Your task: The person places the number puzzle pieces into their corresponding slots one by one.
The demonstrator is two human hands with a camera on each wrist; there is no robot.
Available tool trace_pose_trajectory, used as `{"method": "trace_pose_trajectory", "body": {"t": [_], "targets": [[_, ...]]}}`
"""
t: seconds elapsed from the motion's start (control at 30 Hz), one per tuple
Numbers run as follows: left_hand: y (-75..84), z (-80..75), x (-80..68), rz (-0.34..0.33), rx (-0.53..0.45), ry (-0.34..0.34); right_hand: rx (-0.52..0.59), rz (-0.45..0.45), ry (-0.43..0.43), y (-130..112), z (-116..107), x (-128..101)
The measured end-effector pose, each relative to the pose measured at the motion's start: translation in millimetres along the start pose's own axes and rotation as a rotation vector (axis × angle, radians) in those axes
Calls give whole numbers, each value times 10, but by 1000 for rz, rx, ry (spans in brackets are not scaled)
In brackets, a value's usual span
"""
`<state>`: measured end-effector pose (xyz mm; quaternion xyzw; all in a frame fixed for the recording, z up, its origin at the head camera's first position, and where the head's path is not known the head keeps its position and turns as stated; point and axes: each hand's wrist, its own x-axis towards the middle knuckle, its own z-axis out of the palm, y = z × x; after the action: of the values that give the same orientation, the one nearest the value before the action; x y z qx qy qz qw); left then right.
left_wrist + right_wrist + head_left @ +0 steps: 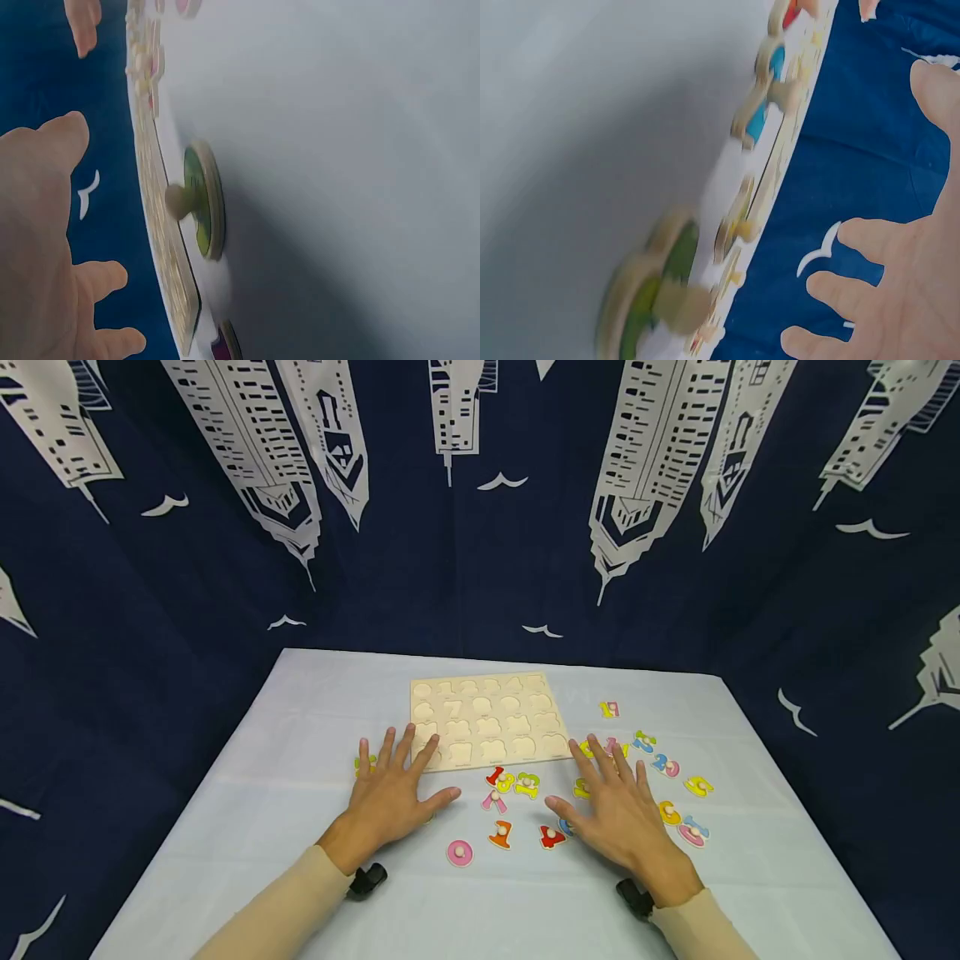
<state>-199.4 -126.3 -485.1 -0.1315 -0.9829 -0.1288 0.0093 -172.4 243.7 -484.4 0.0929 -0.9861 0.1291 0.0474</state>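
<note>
The left hand and right hand hover over the white table, each grip spread wide and holding nothing. The rectangular pale wooden board with shaped recesses lies flat by the fingertips. Brightly coloured, knobbed wooden pieces lie scattered mainly near its front and right; the round pink wooden piece lies nearer the left hand.

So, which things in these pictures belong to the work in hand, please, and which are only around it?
Probably part of the work:
- wooden board with shaped recesses
- pink round piece
- orange piece
- other knobbed pieces, scattered near the board

Only around it:
- white table surface
- dark blue printed cloth behind
- black devices, worn on the wrists
</note>
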Motion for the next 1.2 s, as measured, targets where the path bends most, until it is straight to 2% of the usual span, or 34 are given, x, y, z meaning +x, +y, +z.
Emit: {"method": "trace_pose_trajectory", "body": {"t": [0.43, 0.7, 0.97, 1.2], "targets": [[-201, -60, 198, -56, -72, -77, 41, 60, 18, 309, -178, -53], [-360, -59, 327, -72, -89, -100, 36, 23, 61, 475, -265, -114], [-446, -36, 417, -45, -86, -112, 45, 18, 68, 582, -280, -182], [-523, -69, 470, -3, -88, -132, 75, -20, 86, 563, -262, -199]]}}
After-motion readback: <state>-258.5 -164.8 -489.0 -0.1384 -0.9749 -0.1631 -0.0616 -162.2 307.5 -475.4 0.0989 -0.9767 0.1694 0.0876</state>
